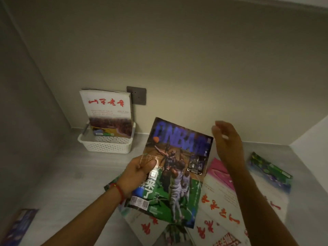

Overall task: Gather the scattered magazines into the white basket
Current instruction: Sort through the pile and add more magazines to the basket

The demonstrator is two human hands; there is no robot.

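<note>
the left hand (140, 170) grips the nba magazine (174, 173) by its left edge, thumb pressed on the cover, fingers hidden behind it. the magazine is lifted clear of the table (74, 174) and tilted, its top corner leaning up and away toward the wall (177, 59). a red string bracelet (118, 189) circles the left wrist.

the right hand (227, 139) hovers empty just right of the magazine's upper right corner, fingers loosely curled and apart, holding nothing; it looks a hair off the paper, though motion blur makes that hard to be sure of.

the white basket (108, 144) sits at the back left of the table, against the wall. one magazine with red script (108, 114) on a white cover already stands upright in it, leaning back on the wall and partly covering a grey socket plate (139, 95).

more magazines lie scattered on the table under and around the arms: a pink one (220, 173) beneath the right forearm, a green and purple one (269, 173) farther right, white ones with red characters (218, 208) overlapping near the bottom edge, and a blue one (19, 226) alone at the lower left corner, well apart from the rest. another green cover (111, 183) peeks out beneath the left wrist.
</note>
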